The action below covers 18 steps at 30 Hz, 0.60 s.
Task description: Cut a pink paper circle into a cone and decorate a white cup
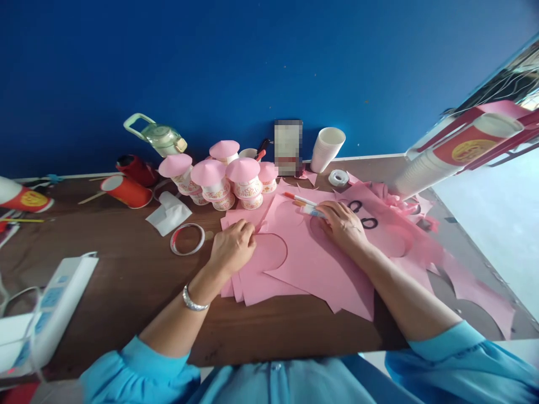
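Note:
My left hand (234,242), with a silver bangle at its wrist, is closed at the left edge of a stack of pink paper sheets (320,261). Its fingertips pinch a curled edge of paper. A curved outline shows on the sheet beside it. My right hand (343,223) lies on the top sheet, fingers stretched to the left and partly bent. Its fingertips touch or cover the ends of several marker pens (301,199); which, I cannot tell. Just right of that hand are the dark looped handles of scissors (364,215), their blades hidden.
Behind the paper stand several paper cups with pink cone tops (244,171), a phone (288,147) and stacked white cups (327,148). Tape rolls (187,239) and a tissue (169,213) lie at left, near a power strip (63,303). Pink scraps (480,286) spread right.

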### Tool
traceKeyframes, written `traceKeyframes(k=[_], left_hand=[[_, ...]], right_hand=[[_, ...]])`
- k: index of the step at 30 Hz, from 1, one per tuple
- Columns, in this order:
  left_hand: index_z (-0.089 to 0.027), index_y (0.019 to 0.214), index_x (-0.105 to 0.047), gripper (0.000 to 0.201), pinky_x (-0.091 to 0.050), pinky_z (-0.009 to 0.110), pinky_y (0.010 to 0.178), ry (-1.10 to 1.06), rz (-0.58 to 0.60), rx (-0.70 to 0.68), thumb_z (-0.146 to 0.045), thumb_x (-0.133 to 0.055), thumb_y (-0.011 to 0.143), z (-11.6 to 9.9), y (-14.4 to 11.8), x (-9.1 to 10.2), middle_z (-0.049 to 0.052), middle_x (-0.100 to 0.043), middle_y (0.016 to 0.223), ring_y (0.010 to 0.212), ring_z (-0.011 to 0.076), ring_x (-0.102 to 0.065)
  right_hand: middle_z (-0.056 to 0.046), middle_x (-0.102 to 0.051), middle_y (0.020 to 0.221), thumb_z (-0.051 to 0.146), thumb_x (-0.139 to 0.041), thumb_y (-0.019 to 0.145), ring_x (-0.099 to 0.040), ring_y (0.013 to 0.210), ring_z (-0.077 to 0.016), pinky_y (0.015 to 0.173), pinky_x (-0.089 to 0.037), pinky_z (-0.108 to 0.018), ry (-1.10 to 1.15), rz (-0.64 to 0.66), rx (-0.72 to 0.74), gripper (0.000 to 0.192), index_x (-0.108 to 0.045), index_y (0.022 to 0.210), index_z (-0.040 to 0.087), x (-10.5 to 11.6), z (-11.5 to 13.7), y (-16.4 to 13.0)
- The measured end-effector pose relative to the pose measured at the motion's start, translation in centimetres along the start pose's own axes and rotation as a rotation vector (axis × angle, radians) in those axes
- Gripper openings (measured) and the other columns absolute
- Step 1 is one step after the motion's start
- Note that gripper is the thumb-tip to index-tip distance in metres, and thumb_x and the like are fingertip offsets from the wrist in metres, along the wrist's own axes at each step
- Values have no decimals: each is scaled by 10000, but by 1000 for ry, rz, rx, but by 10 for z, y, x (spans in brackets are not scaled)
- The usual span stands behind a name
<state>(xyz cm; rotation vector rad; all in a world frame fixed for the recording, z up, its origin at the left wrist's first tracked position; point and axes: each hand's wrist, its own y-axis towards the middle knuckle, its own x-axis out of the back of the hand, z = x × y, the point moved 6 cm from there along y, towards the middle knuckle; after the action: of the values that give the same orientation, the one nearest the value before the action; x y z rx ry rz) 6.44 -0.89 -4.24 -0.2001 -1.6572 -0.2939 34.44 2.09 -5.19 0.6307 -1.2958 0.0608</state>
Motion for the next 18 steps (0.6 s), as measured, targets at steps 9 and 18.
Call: traceKeyframes(k=[9,18], left_hand=[[-215,953,-672,129,-496,335,655,11,-2,12,-131,-583,911,-3,-2,2,88,-725,1011,928,262,-718],[-217,958,-690,134,-515,362,711,148,56,35,-174,-574,907,0,-16,13,85,-732,1026,926,272,-725]], right_hand=[[-133,-741,1206,159,-405,1057,-644,1013,-249,811,-474,-337,-200,134,-15,362,-678,1294,148,5,11,8],[-247,-675,1194,38,-343,1011,-618,1086,-300,718,-478,-317,-302,384,-72,406,-676,1244,47,5,17,27]])
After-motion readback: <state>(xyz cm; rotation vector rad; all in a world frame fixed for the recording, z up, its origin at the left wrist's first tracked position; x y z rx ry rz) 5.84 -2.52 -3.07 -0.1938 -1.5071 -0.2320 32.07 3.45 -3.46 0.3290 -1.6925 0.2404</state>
